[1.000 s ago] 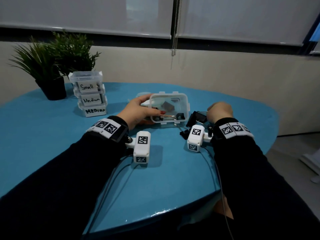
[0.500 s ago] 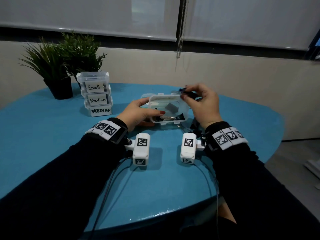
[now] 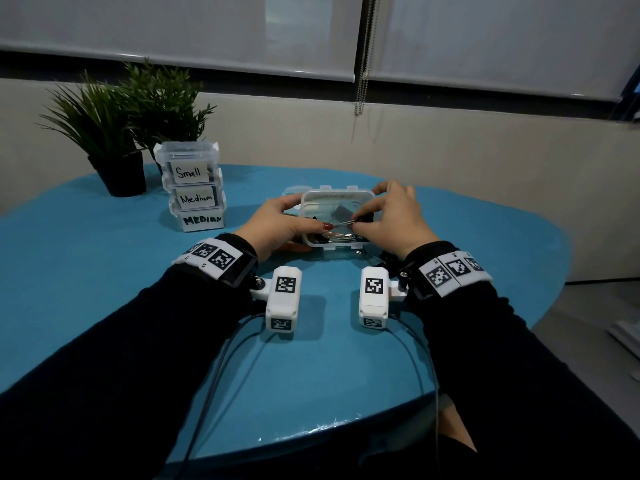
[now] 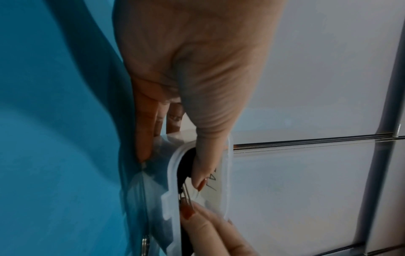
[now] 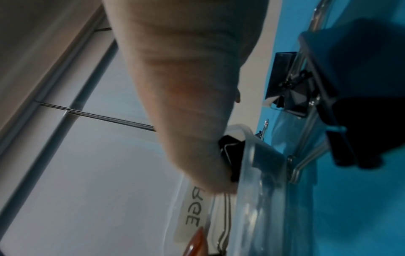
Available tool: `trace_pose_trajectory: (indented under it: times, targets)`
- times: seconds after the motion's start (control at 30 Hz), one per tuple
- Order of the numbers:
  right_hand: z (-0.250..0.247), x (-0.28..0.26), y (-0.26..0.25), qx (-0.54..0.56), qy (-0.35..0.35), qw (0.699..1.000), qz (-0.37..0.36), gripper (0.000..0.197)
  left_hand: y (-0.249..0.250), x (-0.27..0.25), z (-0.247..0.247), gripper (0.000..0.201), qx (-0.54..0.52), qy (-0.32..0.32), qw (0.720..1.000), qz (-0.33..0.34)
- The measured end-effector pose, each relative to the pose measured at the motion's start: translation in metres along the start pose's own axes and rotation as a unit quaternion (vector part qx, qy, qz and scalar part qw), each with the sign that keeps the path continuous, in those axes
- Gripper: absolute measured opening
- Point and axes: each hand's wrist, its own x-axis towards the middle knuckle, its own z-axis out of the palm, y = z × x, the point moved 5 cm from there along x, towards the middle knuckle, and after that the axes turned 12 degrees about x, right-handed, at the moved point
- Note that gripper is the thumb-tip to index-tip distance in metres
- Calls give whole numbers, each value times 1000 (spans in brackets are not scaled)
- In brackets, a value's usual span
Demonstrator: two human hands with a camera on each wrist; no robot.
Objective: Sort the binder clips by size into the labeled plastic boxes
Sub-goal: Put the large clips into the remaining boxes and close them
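Right hand (image 3: pixel 393 220): fingers (image 4: pixel 197 223) pinched narrow on the wire handles of one binder clip (image 3: pixel 360 218), held just inside the rim of the open box (image 3: pixel 337 195).

Left hand (image 3: pixel 280 225): thumb curled over the near-left rim, remaining fingers against the outer wall, steadying the box on the table (image 3: pixel 104 271).

Open box: clear plastic, lid off, label partly legible in the right wrist view as "…RGE" (image 5: pixel 192 216); contains several black clips with wire handles lying along the bottom.

Held clip, handling (judged): light, stiff steel body with a strong spring; smooth wire loops likely to slip or swing if pinched near their tips. Best taken by the black body, or by both handles together close to the hinge.

Unsorted clips (image 5: pixel 291 93): black, on the table just beside the box on the right, partly hidden behind the right wrist.

Stacked boxes (image 3: pixel 192 188): three, closed, labelled "Small", "Medium", "MEDIUM", well to the left.

Potted plants (image 3: pixel 117 133): behind the stack.
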Motion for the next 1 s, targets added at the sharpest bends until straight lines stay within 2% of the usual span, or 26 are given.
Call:
trace_pose_trajectory:
  times: [0.07, 0.2, 0.27, 0.43, 0.6, 0.7, 0.8, 0.9, 1.0]
  targets:
    - [0, -5, -1, 19, -21, 999, 28, 14, 0, -1, 0, 61, 5, 3, 1000, -1]
    - [3, -2, 1, 37, -36, 996, 69, 42, 2, -1, -1, 62, 19, 9, 1000, 8]
    - [4, 0, 1, 48, -40, 995, 77, 49, 3, -1, -2, 63, 23, 13, 1000, 10]
    - [3, -4, -5, 80, -83, 989, 95, 20, 4, -2, 1, 64, 36, 24, 999, 1]
    - [2, -2, -7, 74, -83, 988, 103, 15, 5, -1, 3, 61, 54, 21, 998, -3]
    - [3, -1, -7, 74, -84, 988, 102, 16, 7, -3, 10, 57, 84, 26, 996, -3]
    - [4, -2, -5, 69, -82, 990, 94, 21, 8, -1, 15, 71, 132, 40, 990, 4]
    - [7, -3, 1, 60, -68, 992, 92, 28, 12, 0, 16, 53, 150, 61, 987, 15]
    - [9, -7, 3, 86, -71, 989, 100, 45, 12, 1, 17, 50, 140, 61, 988, 9]
